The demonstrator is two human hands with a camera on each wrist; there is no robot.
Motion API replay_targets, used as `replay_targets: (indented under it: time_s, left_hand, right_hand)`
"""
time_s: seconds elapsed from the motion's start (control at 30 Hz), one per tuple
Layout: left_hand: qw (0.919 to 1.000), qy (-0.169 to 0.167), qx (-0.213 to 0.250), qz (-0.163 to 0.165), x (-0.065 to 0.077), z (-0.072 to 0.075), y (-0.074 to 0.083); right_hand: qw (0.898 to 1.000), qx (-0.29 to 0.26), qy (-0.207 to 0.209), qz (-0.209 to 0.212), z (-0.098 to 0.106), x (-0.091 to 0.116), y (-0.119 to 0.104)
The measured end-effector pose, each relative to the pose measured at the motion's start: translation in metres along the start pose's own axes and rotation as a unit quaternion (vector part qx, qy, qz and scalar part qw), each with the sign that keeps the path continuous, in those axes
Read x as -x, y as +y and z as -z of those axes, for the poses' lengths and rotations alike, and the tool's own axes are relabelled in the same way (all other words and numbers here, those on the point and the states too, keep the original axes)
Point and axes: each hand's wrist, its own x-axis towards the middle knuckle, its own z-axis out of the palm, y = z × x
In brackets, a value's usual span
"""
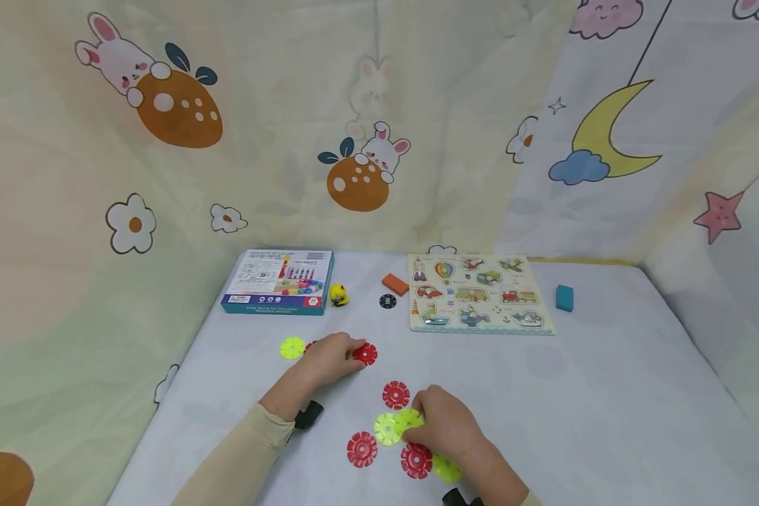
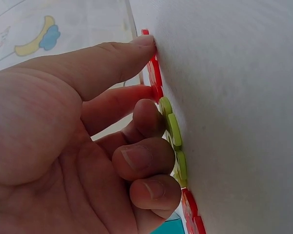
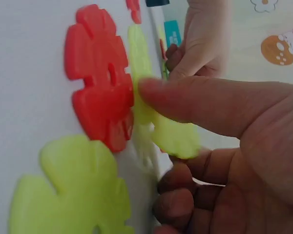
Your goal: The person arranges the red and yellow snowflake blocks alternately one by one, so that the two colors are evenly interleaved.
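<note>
My left hand (image 1: pixel 330 358) pinches a red notched plastic disc (image 1: pixel 365 353) between thumb and forefinger, flat at the tabletop. Under and beside that hand runs a row with another red disc (image 1: pixel 312 345) and a yellow-green disc (image 1: pixel 292 348); its middle is hidden in the head view, but the left wrist view shows a green disc (image 2: pixel 179 168) under the curled fingers. My right hand (image 1: pixel 449 425) holds a yellow-green disc (image 1: pixel 409 419) by its edge, tilted in the right wrist view. It overlaps another yellow-green disc (image 1: pixel 387 429) in the head view.
Loose red discs (image 1: pixel 362 450) and a yellow-green disc (image 1: pixel 446 469) lie around the right hand. Farther back are a boxed set (image 1: pixel 278 281), a yellow toy figure (image 1: pixel 338 295), an orange block (image 1: pixel 395 284), a black round piece (image 1: pixel 388 301), a picture puzzle board (image 1: pixel 481 294) and a teal block (image 1: pixel 564 298).
</note>
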Motion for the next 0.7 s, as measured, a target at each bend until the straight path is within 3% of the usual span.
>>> replay_targets:
  time_s: [0.17, 0.3, 0.4, 0.57, 0.7]
  left_hand:
    - [1.0000, -0.004, -0.005, 0.001, -0.001, 0.001, 0.002]
    - [1.0000, -0.005, -0.007, 0.001, -0.001, 0.004, 0.003]
    - [1.0000, -0.005, -0.001, 0.000, -0.001, 0.006, 0.003]
    - [0.9999, -0.001, 0.010, -0.003, -0.002, 0.003, 0.000]
    - [0.9999, -0.001, 0.011, -0.004, -0.002, -0.001, 0.000]
  right_hand:
    - [0.996, -0.073, -0.047, 0.028, 0.019, 0.004, 0.001]
    - [0.984, -0.143, -0.089, 0.063, 0.053, 0.005, -0.007]
    - [0.977, -0.165, -0.104, 0.084, 0.078, 0.004, -0.016]
    - [0.981, -0.158, -0.073, 0.090, 0.100, -0.008, -0.029]
    - [0.985, -0.152, -0.019, 0.075, 0.090, -0.030, -0.029]
